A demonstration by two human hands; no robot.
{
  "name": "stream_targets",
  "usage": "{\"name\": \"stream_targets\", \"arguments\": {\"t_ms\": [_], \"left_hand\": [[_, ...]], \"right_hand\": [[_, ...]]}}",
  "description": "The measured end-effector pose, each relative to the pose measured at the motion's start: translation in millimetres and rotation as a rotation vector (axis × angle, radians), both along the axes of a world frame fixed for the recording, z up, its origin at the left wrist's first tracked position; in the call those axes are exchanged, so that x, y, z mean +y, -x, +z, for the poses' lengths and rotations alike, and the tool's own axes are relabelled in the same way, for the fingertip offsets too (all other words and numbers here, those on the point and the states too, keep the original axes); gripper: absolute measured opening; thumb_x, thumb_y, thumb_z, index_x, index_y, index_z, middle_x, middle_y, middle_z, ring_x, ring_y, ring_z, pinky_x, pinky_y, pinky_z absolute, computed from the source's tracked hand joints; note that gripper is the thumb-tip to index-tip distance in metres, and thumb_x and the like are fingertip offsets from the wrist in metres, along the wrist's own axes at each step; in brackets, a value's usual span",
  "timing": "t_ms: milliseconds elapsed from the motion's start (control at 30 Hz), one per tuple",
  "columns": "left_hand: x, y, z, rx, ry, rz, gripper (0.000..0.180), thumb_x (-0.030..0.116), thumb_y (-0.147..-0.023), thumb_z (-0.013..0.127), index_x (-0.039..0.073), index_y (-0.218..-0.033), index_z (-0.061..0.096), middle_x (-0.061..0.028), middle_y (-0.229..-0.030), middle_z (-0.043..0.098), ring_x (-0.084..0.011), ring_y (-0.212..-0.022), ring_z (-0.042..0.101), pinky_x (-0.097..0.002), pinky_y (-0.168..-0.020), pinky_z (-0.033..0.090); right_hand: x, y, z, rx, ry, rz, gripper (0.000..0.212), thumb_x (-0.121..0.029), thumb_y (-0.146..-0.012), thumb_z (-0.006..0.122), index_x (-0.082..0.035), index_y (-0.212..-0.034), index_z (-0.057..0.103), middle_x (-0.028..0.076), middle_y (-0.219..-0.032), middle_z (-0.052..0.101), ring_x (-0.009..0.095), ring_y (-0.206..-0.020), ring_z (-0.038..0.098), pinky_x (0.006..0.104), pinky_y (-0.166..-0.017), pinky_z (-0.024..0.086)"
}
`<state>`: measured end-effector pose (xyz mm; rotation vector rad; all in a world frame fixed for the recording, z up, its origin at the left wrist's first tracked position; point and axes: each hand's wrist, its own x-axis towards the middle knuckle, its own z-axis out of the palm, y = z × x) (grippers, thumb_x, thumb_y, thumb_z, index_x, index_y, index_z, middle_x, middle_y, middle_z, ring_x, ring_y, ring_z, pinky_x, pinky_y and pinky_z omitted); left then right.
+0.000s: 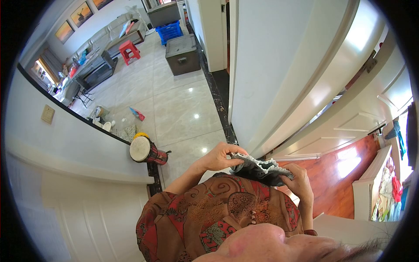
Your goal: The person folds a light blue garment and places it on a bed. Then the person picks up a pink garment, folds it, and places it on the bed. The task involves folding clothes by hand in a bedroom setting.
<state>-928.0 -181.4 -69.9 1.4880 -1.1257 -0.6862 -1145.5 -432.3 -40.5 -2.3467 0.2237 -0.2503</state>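
**A:** What was hard to see there? The cloth [260, 169] was bunched up, dark grey with a pale frilly edge, and its underside was hidden behind the person's patterned shirt [209, 214]. Couldn't tell what kind of garment it was.

**B:** Yeah. It ran left to right in front of the chest, frilly edge facing up. The left hand [220, 157] pinched its left end, fingers clamped on the fabric; the right hand [300, 182] gripped the right end.

**A:** Around it?

**B:** A white door [283, 65] just ahead, a small drum [146, 150] on the tiled floor [174, 100] to the left, a dark box [182, 54] further off.
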Motion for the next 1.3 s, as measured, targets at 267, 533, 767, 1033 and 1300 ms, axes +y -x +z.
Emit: {"name": "stream_targets", "arguments": {"t_ms": [267,533,767,1033,1300], "left_hand": [[4,14,3,-0.029,-0.020,0.068,0.024,0.004,-0.087,0.072,0.005,-0.112,0.073,-0.0065,-0.099,0.075,-0.0124,-0.088,0.068,-0.0275,-0.079,0.052],[14,41,2,0.018,-0.057,0.207,0.024,0.006,-0.086,0.073,0.004,-0.110,0.072,-0.0057,-0.097,0.075,-0.0111,-0.085,0.066,-0.0265,-0.077,0.050],[19,47,-2,-0.029,-0.032,0.308,0.024,0.004,-0.085,0.073,0.004,-0.109,0.073,-0.0066,-0.098,0.076,-0.0115,-0.083,0.067,-0.0272,-0.074,0.051],[78,5,-1,-0.003,-0.021,0.367,0.025,0.004,-0.085,0.072,0.004,-0.110,0.073,-0.0068,-0.095,0.076,-0.0110,-0.081,0.066,-0.0263,-0.073,0.051],[152,-49,3,0.111,0.002,0.432,0.024,0.003,-0.087,0.071,0.000,-0.110,0.072,-0.0065,-0.097,0.075,-0.0098,-0.084,0.065,-0.0258,-0.075,0.052]], "right_hand": [[-14,-5,-2,0.060,-0.063,0.084,0.025,-0.006,-0.075,0.072,0.001,-0.099,0.067,0.017,-0.089,0.066,0.036,-0.084,0.065,0.0403,-0.076,0.052],[-28,-13,-18,0.020,-0.114,0.215,0.025,-0.006,-0.075,0.073,0.000,-0.099,0.067,0.016,-0.088,0.066,0.035,-0.084,0.065,0.0398,-0.076,0.052],[-34,-29,-23,0.078,-0.115,0.321,0.026,-0.007,-0.075,0.074,0.000,-0.099,0.067,0.017,-0.090,0.067,0.036,-0.085,0.065,0.0404,-0.077,0.051],[12,-92,-18,0.097,-0.014,0.398,0.025,-0.010,-0.077,0.073,0.000,-0.100,0.068,0.018,-0.090,0.067,0.038,-0.085,0.065,0.0415,-0.076,0.051],[82,-171,9,0.069,0.052,0.465,0.024,-0.009,-0.078,0.075,0.000,-0.099,0.069,0.017,-0.089,0.068,0.036,-0.081,0.066,0.0390,-0.073,0.052]]}}
